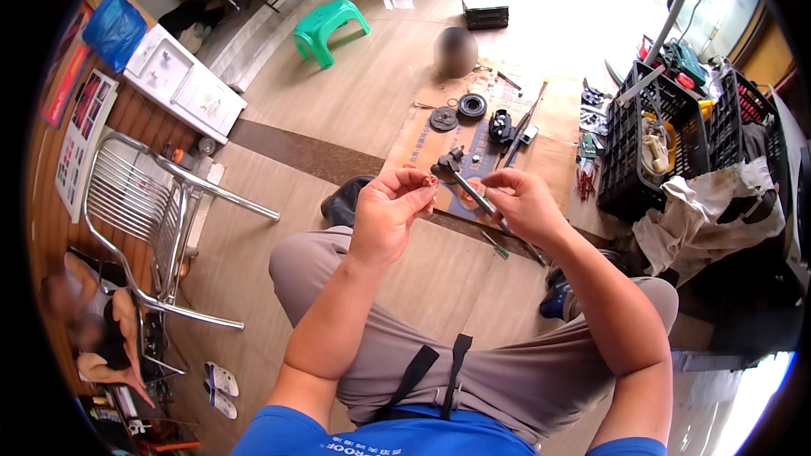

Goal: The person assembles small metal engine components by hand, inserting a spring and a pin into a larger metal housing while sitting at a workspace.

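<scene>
a: what is the left hand (pixel 384 215) doing?

b: it is pinching a tiny shiny orange-red piece (pixel 432 181) between thumb and finger. the piece is looking too small for me to say what it is.

a: and the right hand (pixel 525 204)?

b: it is hanging just beside, with its fingers curling in. i can't tell if it is holding anything. a long dark grey metal tool (pixel 457 171) is running by its fingertips, and i can't tell if they are touching.

a: how should someone be handling such a tiny piece?

b: they should be pinching gently but not loosely, and turning it slowly. i'm thinking low over the brown cardboard sheet (pixel 553 152) is safest, because a dropped piece could be rolling away.

a: what else is lying there?

b: a black ring-shaped part (pixel 472 105) is sitting beside a flat grey round disc (pixel 443 119). a thin green-handled tool (pixel 501 251) is lying closer to the person.

a: is anything getting in the way?

b: maybe the long tool is, being so near the fingers. over on the right, a black plastic crate (pixel 619 179) is standing, and a dirty white cloth (pixel 705 215) is drooping beside it. a green plastic stool (pixel 334 21) is standing well apart.
</scene>
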A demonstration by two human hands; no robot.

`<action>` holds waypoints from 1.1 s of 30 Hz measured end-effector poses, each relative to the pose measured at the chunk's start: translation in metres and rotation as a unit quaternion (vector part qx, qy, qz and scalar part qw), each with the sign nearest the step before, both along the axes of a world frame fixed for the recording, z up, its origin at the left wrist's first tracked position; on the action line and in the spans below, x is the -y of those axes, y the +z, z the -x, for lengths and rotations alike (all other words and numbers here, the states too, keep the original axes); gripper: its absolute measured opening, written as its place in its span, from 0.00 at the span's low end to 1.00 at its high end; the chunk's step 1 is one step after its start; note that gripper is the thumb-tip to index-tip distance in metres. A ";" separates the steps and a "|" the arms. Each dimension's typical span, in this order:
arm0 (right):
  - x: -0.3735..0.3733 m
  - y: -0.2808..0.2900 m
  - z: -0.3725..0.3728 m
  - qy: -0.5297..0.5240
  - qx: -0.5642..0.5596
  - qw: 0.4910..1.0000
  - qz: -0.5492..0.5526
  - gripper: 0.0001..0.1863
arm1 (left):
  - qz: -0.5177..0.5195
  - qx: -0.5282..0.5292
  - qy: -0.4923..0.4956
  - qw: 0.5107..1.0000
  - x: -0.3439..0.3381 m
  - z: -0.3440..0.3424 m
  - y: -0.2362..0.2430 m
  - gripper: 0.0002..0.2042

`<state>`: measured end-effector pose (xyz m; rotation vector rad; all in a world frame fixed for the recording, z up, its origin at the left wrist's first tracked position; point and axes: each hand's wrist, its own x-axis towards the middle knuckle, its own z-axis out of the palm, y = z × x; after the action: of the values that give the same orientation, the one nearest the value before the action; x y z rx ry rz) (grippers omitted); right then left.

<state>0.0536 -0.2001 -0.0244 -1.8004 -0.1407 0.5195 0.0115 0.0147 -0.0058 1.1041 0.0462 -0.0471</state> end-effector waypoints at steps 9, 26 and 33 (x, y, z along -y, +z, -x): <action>-0.021 0.019 0.009 0.076 -0.032 0.966 -0.244 0.12 | -0.049 -0.010 -0.022 0.999 0.010 0.005 -0.001 0.06; -0.010 0.022 -0.004 0.065 0.242 0.968 0.005 0.08 | -0.248 -0.023 -0.126 0.960 0.017 0.011 0.003 0.06; -0.013 0.009 -0.001 0.047 0.042 0.996 -0.069 0.10 | -0.051 -0.023 -0.065 0.996 0.005 0.005 -0.001 0.06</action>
<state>0.0546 -0.1873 -0.0156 -1.6864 -0.3131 0.4889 0.0066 0.0097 -0.0067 1.2075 0.0187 -0.1891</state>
